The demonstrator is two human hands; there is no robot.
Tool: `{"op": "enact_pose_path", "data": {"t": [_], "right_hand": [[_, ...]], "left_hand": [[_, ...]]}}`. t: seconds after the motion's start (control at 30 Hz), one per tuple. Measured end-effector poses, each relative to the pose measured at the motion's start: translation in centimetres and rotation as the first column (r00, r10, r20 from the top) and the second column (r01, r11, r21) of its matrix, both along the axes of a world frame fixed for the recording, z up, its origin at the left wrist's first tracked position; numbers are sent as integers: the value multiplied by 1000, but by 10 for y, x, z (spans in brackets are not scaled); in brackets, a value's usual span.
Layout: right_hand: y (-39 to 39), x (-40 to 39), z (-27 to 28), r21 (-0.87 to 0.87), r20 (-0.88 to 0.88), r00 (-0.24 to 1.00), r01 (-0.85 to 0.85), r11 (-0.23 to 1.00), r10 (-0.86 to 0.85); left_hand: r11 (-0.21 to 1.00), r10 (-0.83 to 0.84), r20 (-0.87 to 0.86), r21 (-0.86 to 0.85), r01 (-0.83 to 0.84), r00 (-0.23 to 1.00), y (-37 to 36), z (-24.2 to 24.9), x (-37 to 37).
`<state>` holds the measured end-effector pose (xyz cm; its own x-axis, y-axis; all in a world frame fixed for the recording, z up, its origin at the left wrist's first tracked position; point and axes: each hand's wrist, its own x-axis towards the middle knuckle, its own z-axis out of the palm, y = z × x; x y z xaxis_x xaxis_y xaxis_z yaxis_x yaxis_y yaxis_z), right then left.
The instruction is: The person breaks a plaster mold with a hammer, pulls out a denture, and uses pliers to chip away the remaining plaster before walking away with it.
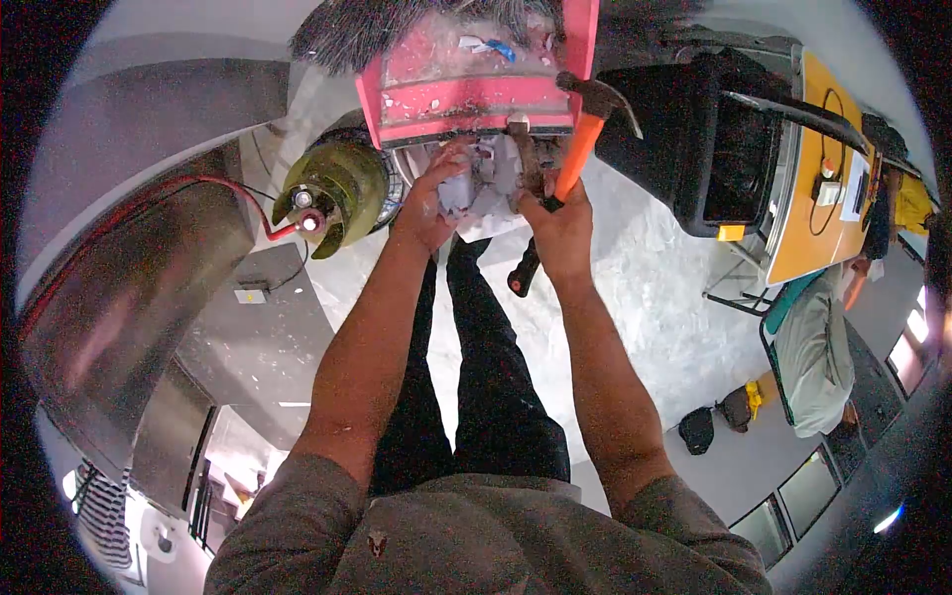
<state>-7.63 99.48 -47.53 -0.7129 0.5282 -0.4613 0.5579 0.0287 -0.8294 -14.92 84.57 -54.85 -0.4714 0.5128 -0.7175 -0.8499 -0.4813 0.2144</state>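
Observation:
My right hand (563, 228) is closed around a claw hammer (583, 144) with an orange and black handle, its head pointing away from me. Beside the hammer, a brown bar-like piece (526, 154) with a flat end runs up from the same hand. My left hand (433, 203) is closed on a pale whitish chunk (456, 193). Between both hands are several white and grey broken pieces (491, 164), partly hidden by my fingers. Just beyond them lies a pink dustpan (441, 104) holding dust, white crumbs and a blue scrap (503, 50).
Dark broom bristles (342, 38) overlap the dustpan's far left. A green gas cylinder (342, 188) with a red hose (223, 181) stands to the left. On the right are a black case (694, 149) and a wooden-topped table (828, 178) with a cable.

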Motion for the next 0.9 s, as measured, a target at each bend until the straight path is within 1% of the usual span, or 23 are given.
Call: {"op": "enact_pose_path", "data": {"t": [0.03, 0.07, 0.1, 0.13, 0.2, 0.23, 0.27, 0.3, 0.33, 0.37, 0.43, 0.5, 0.53, 0.57, 0.6, 0.63, 0.67, 0.7, 0.73, 0.77, 0.8, 0.87, 0.9], "right_hand": [[3, 3, -4, -63, -58, 997, 44, 997, -48], [7, 7, -6, -62, -58, 997, 44, 997, -47], [10, 5, 2, -209, -73, 987, 126, 970, -144], [10, 3, 9, -353, -72, 968, 202, 914, -242], [8, -2, 14, -357, -90, 962, 210, 910, -257], [8, -5, 13, -361, -114, 955, 217, 907, -273], [8, 0, 3, -337, -189, 957, 147, 930, -220], [9, 1, 0, -340, -186, 957, 148, 929, -220], [10, 3, -3, -238, -155, 980, 82, 968, -121], [11, 4, -6, -135, -115, 993, 8, 991, -24], [8, 3, -2, -124, -111, 994, -27, 992, 13], [2, 3, 1, -251, -126, 991, 16, 968, -49], [-2, 2, 0, -350, -159, 976, 84, 933, -147], [-4, 3, -1, -352, -157, 976, 84, 932, -148], [-6, 0, 3, -135, -60, 997, 35, 990, -44], [-8, -6, 10, 84, 58, 998, -43, 996, 38], [-13, -11, 19, 181, 100, 993, -79, 980, 62], [-12, -10, 17, 181, 99, 993, -76, 981, 59], [-12, -9, 12, 206, 111, 990, -114, 972, 93], [-12, -9, 8, 230, 125, 984, -153, 961, 127], [-13, -6, 4, 227, 128, 983, -155, 961, 128], [-10, -1, -1, 278, 93, 993, -92, 956, 69], [-9, -1, 0, 280, 94, 993, -93, 956, 69]], "left_hand": [[999, 13, -5, -34, -13, 1000, 0, 0, 2], [997, 25, -10, -68, -26, 1000, -1, 0, 3], [997, 26, -9, -69, -26, 1000, -2, 0, 1], [997, 62, -20, -48, -63, 998, -3, 0, -2], [995, 98, -30, -28, -99, 995, -7, -3, -4], [994, 92, -11, -63, -93, 996, -9, -7, -6], [991, 87, 10, -100, -86, 996, -11, -10, -7], [991, 87, 12, -103, -86, 996, -10, -9, -6], [962, 53, -155, -257, -92, 986, -7, -9, -4], [909, -9, -312, -399, -123, 950, -4, -8, -4], [900, -43, -287, -427, -88, 957, -1, -7, -5], [890, -76, -256, -454, -50, 964, 1, 0, -7], [987, 50, -81, -147, -61, 995, -2, 11, -12], [978, 111, 131, 164, -132, 985, -5, 18, -14], [978, 112, 132, 161, -132, 985, -9, 18, -13], [971, 82, 116, 213, -106, 990, -11, 16, -12], [961, 51, 99, 265, -76, 994, -11, 15, -10], [962, 49, 98, 265, -73, 994, -9, 13, -6], [1000, -17, -65, 9, 17, 998, -5, 10, -2], [964, -119, -201, -259, 65, 972, -4, 8, 1], [963, -119, -197, -260, 65, 973, -6, 5, 2], [918, -161, -226, -391, 62, 961, -8, -2, 0], [919, -160, -226, -389, 62, 961, -7, 4, -2]]}}
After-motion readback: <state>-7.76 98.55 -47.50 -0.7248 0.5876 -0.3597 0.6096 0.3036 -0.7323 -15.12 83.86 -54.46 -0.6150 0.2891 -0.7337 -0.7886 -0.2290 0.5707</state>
